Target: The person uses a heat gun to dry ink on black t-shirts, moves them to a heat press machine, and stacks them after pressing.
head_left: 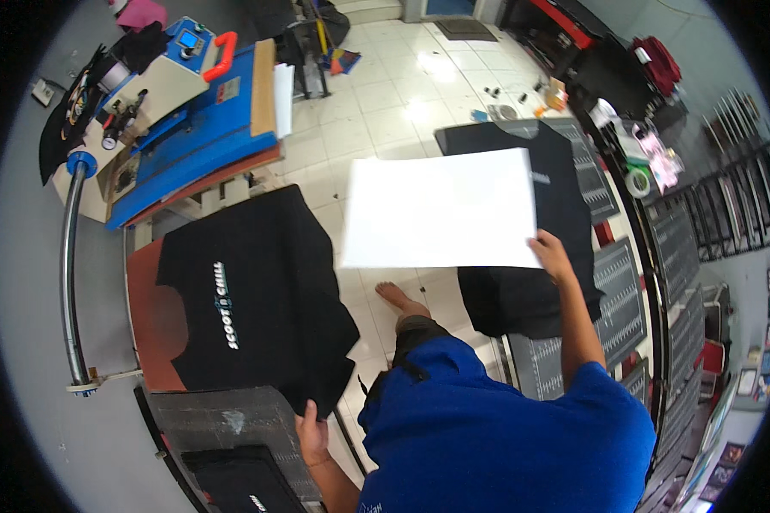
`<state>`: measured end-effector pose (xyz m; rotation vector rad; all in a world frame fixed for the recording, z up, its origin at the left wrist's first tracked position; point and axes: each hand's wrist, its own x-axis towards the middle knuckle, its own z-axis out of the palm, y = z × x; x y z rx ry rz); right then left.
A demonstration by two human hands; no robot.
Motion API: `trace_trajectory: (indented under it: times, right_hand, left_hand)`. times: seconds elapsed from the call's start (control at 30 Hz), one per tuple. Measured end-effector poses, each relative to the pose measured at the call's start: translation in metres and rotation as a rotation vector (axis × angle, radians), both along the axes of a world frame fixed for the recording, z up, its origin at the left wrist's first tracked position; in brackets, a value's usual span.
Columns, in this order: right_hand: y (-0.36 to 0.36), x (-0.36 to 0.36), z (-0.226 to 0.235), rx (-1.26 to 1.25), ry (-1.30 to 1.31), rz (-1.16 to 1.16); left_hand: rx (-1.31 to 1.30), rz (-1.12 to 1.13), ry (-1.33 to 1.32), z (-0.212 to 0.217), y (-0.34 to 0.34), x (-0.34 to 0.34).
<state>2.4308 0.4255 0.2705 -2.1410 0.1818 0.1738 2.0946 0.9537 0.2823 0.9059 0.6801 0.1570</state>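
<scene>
My right hand [551, 256] grips a large white sheet of paper [441, 209] by its lower right corner. The sheet is held out above the floor and partly covers a black T-shirt [565, 192] lying over grey panels on the right. On the left, another black T-shirt [291, 282] with a small white and light-blue print on it lies over a reddish-brown board [152, 321]. My left hand [314, 434] has hold of that shirt's near corner, its fingertips against the cloth. A fold of fabric hides part of these fingers.
A blue heat press [210, 103] with a red handle stands at the far left. Folded black garments [241, 479] lie on a grey panel near my left arm. Perforated grey panels [612, 291] line the right side. A green tape roll [638, 181] sits on the right-hand ledge.
</scene>
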Motion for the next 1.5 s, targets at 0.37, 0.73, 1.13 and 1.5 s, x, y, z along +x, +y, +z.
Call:
trace_trajectory:
  times: [0.37,0.73,1.13,1.5]
  right_hand:
    - [-0.272,-0.246,-0.058,-0.144,0.517,-0.804]
    - [0.244,0.114,-0.026,0.350,0.020,0.380]
    - [0.413,0.116,-0.072,0.836,0.949,1.017]
    - [0.412,-0.096,-0.034,0.189,0.250,1.367]
  left_hand:
    - [-0.130,0.375,-0.105,-0.003,-0.028,-0.010]
    - [-0.167,0.599,-0.567,0.047,-0.024,-0.008]
    - [0.015,0.983,-0.392,0.068,-0.077,-0.062]
    - [0.303,1.105,-0.332,0.120,-0.136,-0.189]
